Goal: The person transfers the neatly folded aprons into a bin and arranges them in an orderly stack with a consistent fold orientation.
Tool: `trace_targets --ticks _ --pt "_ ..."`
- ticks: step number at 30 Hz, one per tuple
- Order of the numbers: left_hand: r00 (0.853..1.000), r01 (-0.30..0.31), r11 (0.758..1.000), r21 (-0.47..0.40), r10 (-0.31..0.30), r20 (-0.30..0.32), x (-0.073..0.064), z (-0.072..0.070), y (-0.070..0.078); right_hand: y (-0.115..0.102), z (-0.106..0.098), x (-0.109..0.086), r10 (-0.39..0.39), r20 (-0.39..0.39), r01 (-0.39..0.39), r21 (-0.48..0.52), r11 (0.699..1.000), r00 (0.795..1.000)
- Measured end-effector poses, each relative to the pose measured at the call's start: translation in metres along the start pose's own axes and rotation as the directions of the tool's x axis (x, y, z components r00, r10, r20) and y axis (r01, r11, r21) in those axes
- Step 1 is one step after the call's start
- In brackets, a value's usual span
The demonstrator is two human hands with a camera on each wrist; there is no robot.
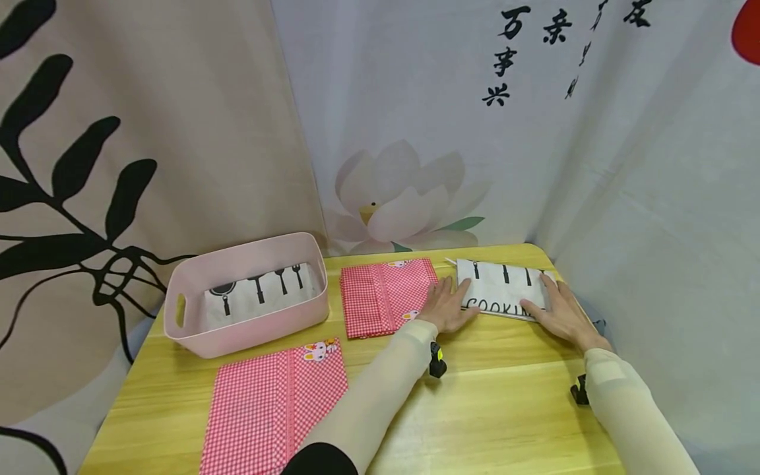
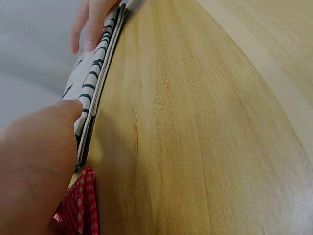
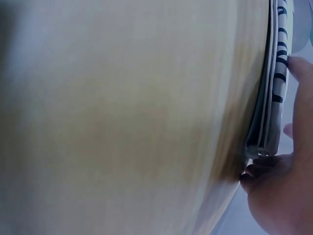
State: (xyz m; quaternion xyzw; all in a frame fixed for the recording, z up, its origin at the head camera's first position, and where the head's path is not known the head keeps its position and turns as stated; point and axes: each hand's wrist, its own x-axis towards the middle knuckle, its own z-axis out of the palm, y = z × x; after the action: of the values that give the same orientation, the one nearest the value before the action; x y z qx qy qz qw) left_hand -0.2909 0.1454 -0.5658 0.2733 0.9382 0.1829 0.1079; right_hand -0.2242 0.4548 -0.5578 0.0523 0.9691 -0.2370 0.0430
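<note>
A folded white cloth [image 1: 495,284], printed with black utensils and the lettering "COOKIN", lies flat near the back right of the table. A thin cord sticks out at its far left corner. My left hand [image 1: 444,307] rests at its left end, fingers extended and thumb at the near edge. At the other end, my right hand [image 1: 564,316] has its thumb and index finger on the top. In the right wrist view its other fingers bend in by the cloth's corner [image 3: 274,122]. Several stacked layers show along the near edge.
Left of my left hand lies a folded red gingham cloth [image 1: 380,300] with rabbit prints. A larger gingham piece [image 1: 255,402] lies closer, partly behind my left sleeve. The pink basket [image 1: 261,335] at the back left holds another white utensil-print cloth [image 1: 267,293]. Curtains hang behind the table.
</note>
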Motion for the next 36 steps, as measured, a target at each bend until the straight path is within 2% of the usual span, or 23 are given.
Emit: trace_targets --ticks 4,7,14,20,32,36 --pt "1.0 0.008 0.999 0.036 -0.008 0.003 0.002 0.001 0.001 0.001 0.001 0.001 -0.019 -0.002 0.019 -0.017 1.0 1.0" --pt "1.0 0.004 0.999 0.033 -0.004 0.002 0.003 0.002 0.004 0.002 0.001 0.001 -0.027 -0.005 0.027 -0.019 0.999 1.0" --pt "1.0 -0.002 0.999 -0.051 0.002 0.009 0.005 0.006 0.008 0.001 0.001 -0.001 -0.051 -0.015 0.051 -0.004 0.999 0.999" --pt "1.0 0.007 0.993 -0.118 -0.007 0.002 0.001 0.003 0.01 -0.004 0.001 0.001 -0.044 -0.014 0.044 0.01 0.999 0.999" --pt "0.997 -0.04 0.99 -0.132 0.031 -0.07 -0.001 0.003 0.009 -0.015 -0.002 0.004 -0.046 -0.047 0.047 0.009 0.999 0.998" --pt "0.995 -0.064 0.974 -0.215 0.046 -0.085 0.0 0.006 0.006 -0.016 -0.003 0.003 -0.063 -0.072 0.066 0.03 0.997 0.995"
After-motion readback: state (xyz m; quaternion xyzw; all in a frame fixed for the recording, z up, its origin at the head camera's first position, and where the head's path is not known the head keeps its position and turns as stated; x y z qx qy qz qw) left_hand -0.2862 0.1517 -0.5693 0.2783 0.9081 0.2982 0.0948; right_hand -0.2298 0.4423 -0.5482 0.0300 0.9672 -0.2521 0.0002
